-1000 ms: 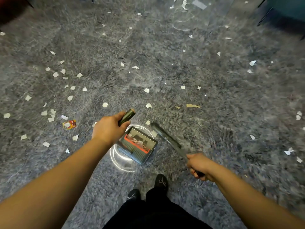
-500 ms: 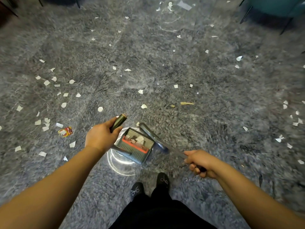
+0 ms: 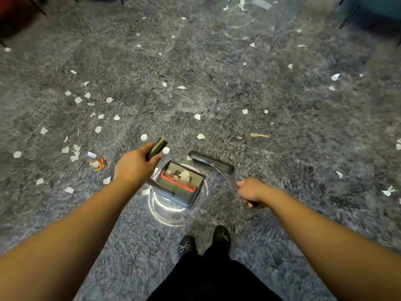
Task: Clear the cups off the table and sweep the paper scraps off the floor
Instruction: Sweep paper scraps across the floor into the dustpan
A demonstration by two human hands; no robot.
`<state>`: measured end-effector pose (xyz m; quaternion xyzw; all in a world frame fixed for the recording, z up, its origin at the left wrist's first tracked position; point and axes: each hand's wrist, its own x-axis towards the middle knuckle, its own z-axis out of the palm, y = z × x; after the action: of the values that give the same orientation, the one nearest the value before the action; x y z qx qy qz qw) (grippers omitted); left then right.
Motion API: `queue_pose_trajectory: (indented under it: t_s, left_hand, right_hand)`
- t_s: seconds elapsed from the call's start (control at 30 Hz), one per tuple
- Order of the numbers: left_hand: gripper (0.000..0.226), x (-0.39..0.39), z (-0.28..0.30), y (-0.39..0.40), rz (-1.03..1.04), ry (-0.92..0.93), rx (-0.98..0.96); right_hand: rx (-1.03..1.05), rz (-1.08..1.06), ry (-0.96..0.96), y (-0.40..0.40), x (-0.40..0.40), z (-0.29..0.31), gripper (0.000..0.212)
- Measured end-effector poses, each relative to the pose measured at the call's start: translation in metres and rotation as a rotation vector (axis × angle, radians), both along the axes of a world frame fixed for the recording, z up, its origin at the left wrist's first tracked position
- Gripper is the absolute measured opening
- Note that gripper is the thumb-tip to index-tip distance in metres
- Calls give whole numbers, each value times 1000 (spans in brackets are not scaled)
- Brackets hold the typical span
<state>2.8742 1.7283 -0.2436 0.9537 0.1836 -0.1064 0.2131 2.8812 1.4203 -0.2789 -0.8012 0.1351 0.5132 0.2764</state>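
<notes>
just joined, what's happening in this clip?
A person is sweeping paper scraps off a grey carpet. The left hand grips the dustpan handle, with the dustpan set on the floor and some scraps already inside. The right hand grips the broom handle, the broom head just beside the pan. Many scraps and a red wrapper remain scattered.

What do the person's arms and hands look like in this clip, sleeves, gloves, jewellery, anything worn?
Both forearms are bare right up to the frame edge, with no sleeves in view. The left hand and right hand wear no gloves, and no rings, watch or bracelet show. Lower down, dark trousers and dark shoes with pale laces are visible.
</notes>
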Motion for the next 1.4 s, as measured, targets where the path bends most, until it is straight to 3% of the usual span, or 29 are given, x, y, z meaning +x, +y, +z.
queue_pose_trajectory:
  t_s: [0.27,0.5,0.9,1.13,1.4]
  left_hand:
    - [52,1,1,1,-8,-12,42]
    - [52,0,4,2,-6,-31,39]
    - [45,1,7,18,9,-82,-22]
    - [42,59,14,3,-32,-102,-52]
    - [48,171,2,-30,-15,-26,1]
  right_hand:
    - [19,152,90,10,-5,22,64]
    - [62,-57,151,-18,-21,44,57]
    - [156,-417,45,-15,-29,56,57]
    - [115,-457,-31,-19,31,45,58]
    - [42,-282,-40,-52,163,21,56]
